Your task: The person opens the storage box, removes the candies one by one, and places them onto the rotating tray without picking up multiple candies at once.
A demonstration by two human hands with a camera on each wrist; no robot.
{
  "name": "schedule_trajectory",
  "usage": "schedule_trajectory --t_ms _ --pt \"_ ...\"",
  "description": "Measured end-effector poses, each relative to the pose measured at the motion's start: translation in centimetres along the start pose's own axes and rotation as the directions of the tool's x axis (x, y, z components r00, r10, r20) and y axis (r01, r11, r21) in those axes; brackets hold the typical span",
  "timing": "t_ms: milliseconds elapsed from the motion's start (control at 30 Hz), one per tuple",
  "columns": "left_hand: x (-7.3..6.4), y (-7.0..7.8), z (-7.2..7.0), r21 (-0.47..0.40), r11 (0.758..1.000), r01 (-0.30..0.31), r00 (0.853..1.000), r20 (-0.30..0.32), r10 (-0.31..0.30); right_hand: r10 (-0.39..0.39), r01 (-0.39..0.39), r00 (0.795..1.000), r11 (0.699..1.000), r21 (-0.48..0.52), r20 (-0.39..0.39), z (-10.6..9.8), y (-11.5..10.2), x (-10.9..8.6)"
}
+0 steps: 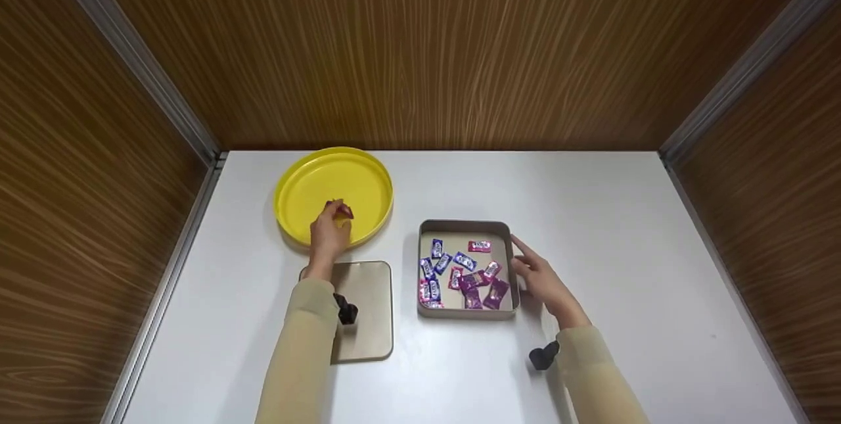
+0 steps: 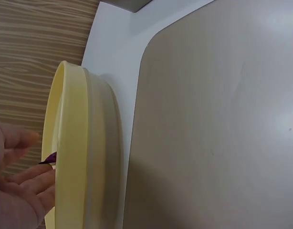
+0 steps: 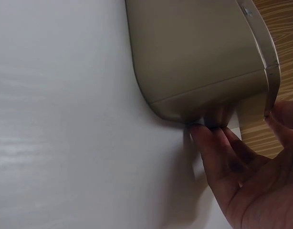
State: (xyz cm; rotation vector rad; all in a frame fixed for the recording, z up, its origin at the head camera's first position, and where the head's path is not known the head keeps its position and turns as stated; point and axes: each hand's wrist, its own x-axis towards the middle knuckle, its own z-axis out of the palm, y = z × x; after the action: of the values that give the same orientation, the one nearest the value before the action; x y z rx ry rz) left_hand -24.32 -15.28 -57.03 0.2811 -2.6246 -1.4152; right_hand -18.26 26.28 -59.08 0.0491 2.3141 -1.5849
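Note:
My left hand (image 1: 330, 232) reaches over the near part of a round yellow tray (image 1: 309, 181). A purple-wrapped candy (image 1: 346, 211) shows at its fingertips. In the left wrist view the thumb stands apart from the fingers, with the candy (image 2: 51, 158) near the finger ends, partly behind the tray's rim. My right hand (image 1: 540, 279) touches the right outer wall of a square metal tin (image 1: 470, 313), fingers extended along it. The right wrist view shows fingertips against the tin (image 3: 199, 52) at its side and rim. Inside lie several wrapped candies (image 1: 465, 260), blue, pink and purple.
A flat metal lid (image 1: 368, 312) lies on the white table (image 1: 591, 213) below the left forearm, near the yellow tray. Wood-patterned panels (image 1: 427, 49) enclose the table at the back and both sides. Each sleeve carries a small black wrist device (image 1: 346, 311).

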Motion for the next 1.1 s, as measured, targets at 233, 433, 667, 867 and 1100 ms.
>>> schedule_trajectory --t_ms 233,433,667,867,1100 --pt "-0.3 0.0 0.0 0.027 1.0 -0.005 0.999 0.042 0.004 0.011 -0.011 1.0 1.0 -0.012 0.008 0.0 0.1 0.2" --pt "-0.8 0.6 0.0 0.061 0.998 0.005 0.998 0.068 -0.009 0.006 -0.006 1.0 1.0 -0.028 0.01 0.0 0.0 0.2" --pt "-2.1 1.5 0.8 0.085 0.991 -0.107 0.992 0.084 0.1 -0.059 0.06 0.998 0.993 -0.1 0.007 -0.1 -0.2 -0.1" --pt "-3.4 2.9 1.8 0.116 0.981 -0.155 0.98 0.142 0.138 -0.078 0.077 0.997 0.992 -0.099 0.002 -0.2 -0.3 -0.2" --pt "-5.1 5.2 2.8 0.121 0.967 -0.222 0.96 0.202 0.196 -0.062 0.063 0.997 0.997 -0.044 0.036 -0.4 -0.6 -0.7"
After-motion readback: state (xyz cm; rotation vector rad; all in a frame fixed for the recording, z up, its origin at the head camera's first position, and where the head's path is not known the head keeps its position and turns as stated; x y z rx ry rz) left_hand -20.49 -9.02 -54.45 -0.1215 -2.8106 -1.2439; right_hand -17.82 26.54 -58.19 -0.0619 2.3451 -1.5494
